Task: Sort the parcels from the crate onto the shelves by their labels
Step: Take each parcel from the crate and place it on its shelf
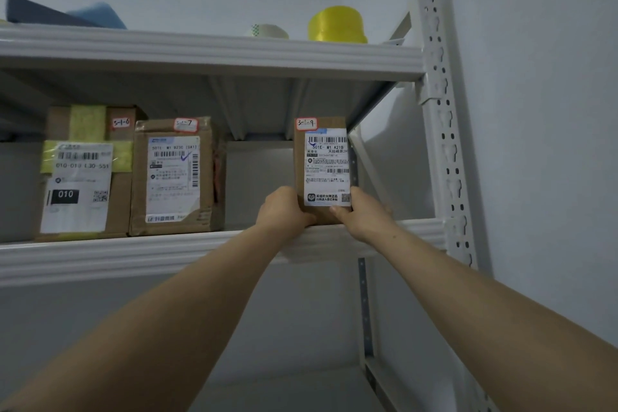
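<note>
At the right end of a white metal shelf (133, 254), seen from below at arm's reach, a small brown cardboard parcel (322, 160) stands upright with its printed label facing out. A red-bordered tag (306, 124) on its top corner reads 3-1-9. Both hands are clamped on it. The left hand (284, 211) grips the lower left corner, and the right hand (363, 214) grips the lower right with the thumb on the front face. The parcel's base sits at the shelf's front lip.

Further left stand two bigger parcels, one tagged 3-1-7 (174, 177) and one tagged 3-1-6 (83, 177). A bare gap lies between the 3-1-7 parcel and the held one.

The step appears to be setting this parcel in its slot. To do it well, push it straight back until the whole base rests on the shelf, keeping it upright and the label forward. Leave the gap open, likely for 3-1-8, and keep clear of the slanted brace (368, 160) just to the right before letting go.
</note>
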Motion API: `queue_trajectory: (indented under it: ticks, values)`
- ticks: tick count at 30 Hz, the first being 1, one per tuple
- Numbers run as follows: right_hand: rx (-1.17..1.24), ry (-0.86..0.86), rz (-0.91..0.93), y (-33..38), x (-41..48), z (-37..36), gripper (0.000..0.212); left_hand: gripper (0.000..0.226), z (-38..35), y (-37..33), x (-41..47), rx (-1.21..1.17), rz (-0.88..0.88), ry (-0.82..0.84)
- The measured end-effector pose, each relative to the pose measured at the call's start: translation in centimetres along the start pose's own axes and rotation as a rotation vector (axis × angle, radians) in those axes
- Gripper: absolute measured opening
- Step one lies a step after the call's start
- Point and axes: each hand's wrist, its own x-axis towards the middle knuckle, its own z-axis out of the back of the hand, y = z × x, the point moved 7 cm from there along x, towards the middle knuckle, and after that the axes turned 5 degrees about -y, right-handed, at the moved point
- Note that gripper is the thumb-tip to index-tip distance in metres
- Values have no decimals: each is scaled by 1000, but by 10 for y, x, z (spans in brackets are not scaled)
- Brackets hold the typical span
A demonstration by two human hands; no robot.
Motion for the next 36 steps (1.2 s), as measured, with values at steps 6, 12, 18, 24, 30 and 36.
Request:
queue_trajectory:
  ticks: [6,12,18,24,30,36]
  values:
    - [10,12,-19,-4,4,-4,36,11,-1,0,1,-18,23,-12]
    - [15,31,-37,-4,4,-4,36,16,-2,-1,-1,-11,23,-22]
    - [-21,37,-51,-4,3,-6,34,11,0,-2,-4,6,33,-18]
    - [5,-50,-54,-9,3,-5,40,14,8,-8,-12,25,12,-69]
    - [1,-252,-85,-18,-33,21,66,38,16,-26,-41,95,-227,-295]
    - [-141,-298,-250,-60,-115,44,66,52,-30,-43,-104,108,-501,-86]
